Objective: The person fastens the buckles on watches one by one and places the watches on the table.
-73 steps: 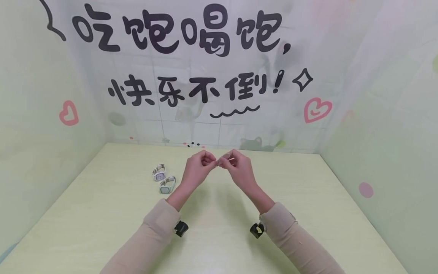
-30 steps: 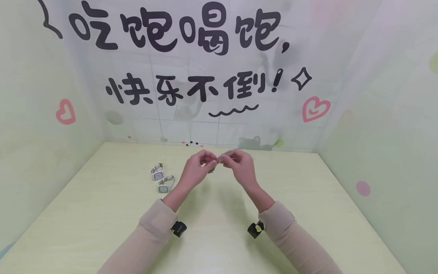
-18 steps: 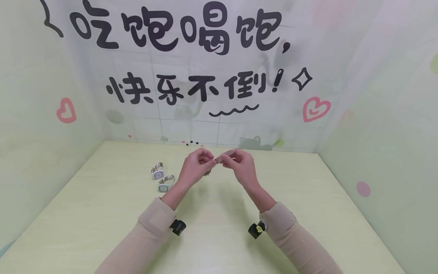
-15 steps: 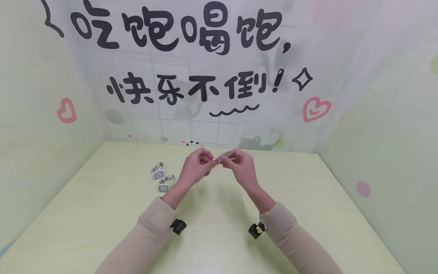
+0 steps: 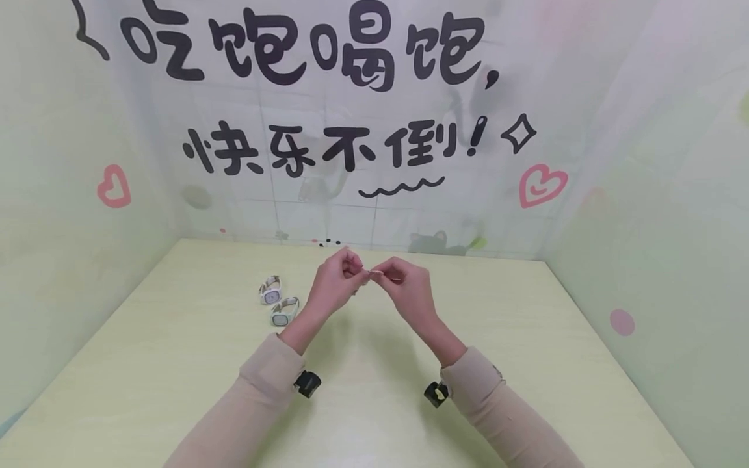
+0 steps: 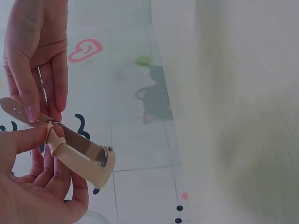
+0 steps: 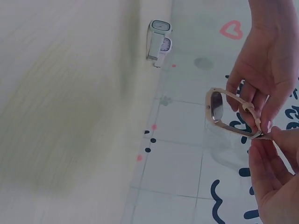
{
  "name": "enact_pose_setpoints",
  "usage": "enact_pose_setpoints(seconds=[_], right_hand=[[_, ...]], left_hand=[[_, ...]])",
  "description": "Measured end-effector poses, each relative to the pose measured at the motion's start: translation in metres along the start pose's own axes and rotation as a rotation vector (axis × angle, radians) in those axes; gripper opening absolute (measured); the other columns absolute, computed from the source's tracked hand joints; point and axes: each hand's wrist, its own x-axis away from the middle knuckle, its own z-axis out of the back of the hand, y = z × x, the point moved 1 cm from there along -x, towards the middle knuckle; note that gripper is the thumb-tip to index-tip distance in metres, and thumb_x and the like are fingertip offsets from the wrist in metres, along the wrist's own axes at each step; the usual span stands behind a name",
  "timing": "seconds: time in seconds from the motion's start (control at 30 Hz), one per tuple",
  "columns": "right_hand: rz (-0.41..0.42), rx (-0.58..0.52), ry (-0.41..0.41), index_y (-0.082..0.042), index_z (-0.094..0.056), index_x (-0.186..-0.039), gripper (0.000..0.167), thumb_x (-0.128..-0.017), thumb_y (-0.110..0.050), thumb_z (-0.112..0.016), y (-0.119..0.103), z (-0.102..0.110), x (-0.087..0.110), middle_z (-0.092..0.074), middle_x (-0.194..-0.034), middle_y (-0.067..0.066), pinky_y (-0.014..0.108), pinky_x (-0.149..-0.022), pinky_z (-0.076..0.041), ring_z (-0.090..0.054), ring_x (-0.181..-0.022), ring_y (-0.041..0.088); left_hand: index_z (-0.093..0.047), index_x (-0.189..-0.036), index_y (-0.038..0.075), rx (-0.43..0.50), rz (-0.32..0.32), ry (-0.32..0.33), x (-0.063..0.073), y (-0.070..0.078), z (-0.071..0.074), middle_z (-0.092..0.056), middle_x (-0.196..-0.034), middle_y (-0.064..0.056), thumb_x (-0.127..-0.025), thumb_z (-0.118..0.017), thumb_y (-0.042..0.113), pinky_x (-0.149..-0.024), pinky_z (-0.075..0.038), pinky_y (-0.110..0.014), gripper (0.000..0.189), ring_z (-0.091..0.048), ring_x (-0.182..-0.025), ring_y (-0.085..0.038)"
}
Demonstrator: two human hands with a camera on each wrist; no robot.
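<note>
A cream wristwatch [image 6: 84,166] hangs in the air between both hands, its strap looped and the squarish case lowest in the left wrist view. My left hand [image 5: 335,285] pinches the strap near its buckle and loops between thumb and fingers. The right hand [image 5: 411,289] pinches the strap's holed tail end [image 6: 16,109], which pokes out past the buckle [image 7: 257,135]. From the head view the fingers hide most of this watch. To the left of my left wrist, a white watch [image 5: 271,296] and a pale green watch [image 5: 281,319] sit on the table.
The pale wood table [image 5: 374,403] is enclosed by printed curtain-like walls [image 5: 246,208] at the back and both sides. Black cameras [image 5: 307,384] are strapped at both sleeve cuffs.
The hands have stayed together, shifting slightly. My right fingers have changed their hold on the strap end, which stood up arched before and now lies flatter between the fingertips. The two table watches stay put.
</note>
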Motion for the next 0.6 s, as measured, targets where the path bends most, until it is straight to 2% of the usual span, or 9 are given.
enact_pose_setpoints(seconds=[0.1,0.2,0.33,0.43,0.6], right_hand=[[-0.075,-0.063,0.001,-0.003,-0.073,-0.092,0.007,-0.089,-0.009,-0.074,0.000,0.005,-0.003,-0.076,-0.094,0.013,0.032,-0.077,-0.062,-0.076,-0.087,0.029],[-0.161,-0.156,-0.011,-0.001,-0.070,-0.094,0.010,-0.090,-0.010,-0.073,0.000,0.010,-0.004,-0.074,-0.100,0.016,0.034,-0.080,-0.062,-0.075,-0.090,0.033],[-0.243,-0.264,-0.031,0.003,-0.066,-0.099,0.016,-0.091,-0.010,-0.072,0.001,0.014,-0.005,-0.071,-0.105,0.021,0.034,-0.081,-0.062,-0.074,-0.089,0.027],[-0.261,-0.309,-0.032,0.005,-0.063,-0.106,0.020,-0.093,-0.009,-0.070,0.002,0.016,-0.006,-0.070,-0.106,0.024,0.032,-0.081,-0.062,-0.072,-0.086,0.018],[-0.201,-0.318,-0.041,0.005,-0.062,-0.112,0.024,-0.092,-0.006,-0.069,0.002,0.020,-0.009,-0.068,-0.111,0.024,0.027,-0.084,-0.060,-0.070,-0.091,0.011]], left_hand=[[-0.059,-0.108,0.002,0.045,0.001,-0.038,0.000,-0.002,-0.001,-0.073,-0.103,-0.018,-0.092,-0.070,0.009,-0.073,-0.059,-0.027,0.021,-0.070,-0.092,-0.028],[-0.058,-0.117,0.002,0.044,-0.022,-0.084,0.000,-0.003,-0.002,-0.071,-0.111,-0.017,-0.090,-0.071,0.009,-0.079,-0.060,-0.029,0.030,-0.069,-0.100,-0.026],[-0.058,-0.119,0.004,0.018,-0.023,-0.102,0.001,-0.002,-0.002,-0.070,-0.114,-0.015,-0.089,-0.073,0.011,-0.086,-0.059,-0.034,0.034,-0.069,-0.103,-0.026],[-0.062,-0.114,0.005,-0.006,-0.009,-0.079,0.001,-0.002,-0.001,-0.073,-0.110,-0.013,-0.089,-0.075,0.015,-0.089,-0.059,-0.035,0.030,-0.070,-0.101,-0.024],[-0.069,-0.108,0.005,0.008,-0.013,-0.088,0.001,-0.002,0.003,-0.075,-0.105,-0.013,-0.089,-0.076,0.016,-0.087,-0.059,-0.035,0.024,-0.072,-0.095,-0.022]])
